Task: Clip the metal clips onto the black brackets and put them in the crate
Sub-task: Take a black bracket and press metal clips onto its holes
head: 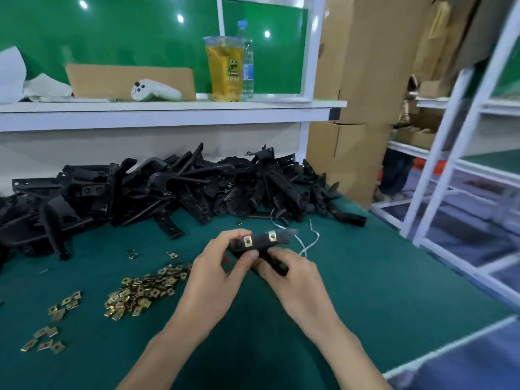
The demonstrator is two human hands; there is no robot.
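Before bracket pile (168, 190): left hand (222, 266) and right hand (292, 274) pinch black bracket (261, 241), two metal clips (247, 241) seated; crating likely next, crate unseen.

The dark green workbench (365, 277) carries small square brass-coloured metal clips (138, 291) scattered left of the left hand (222, 266), a thin white cord (317, 237) just beyond the right hand (292, 274), and a long heap of black plastic brackets (168, 190) farther beyond both.
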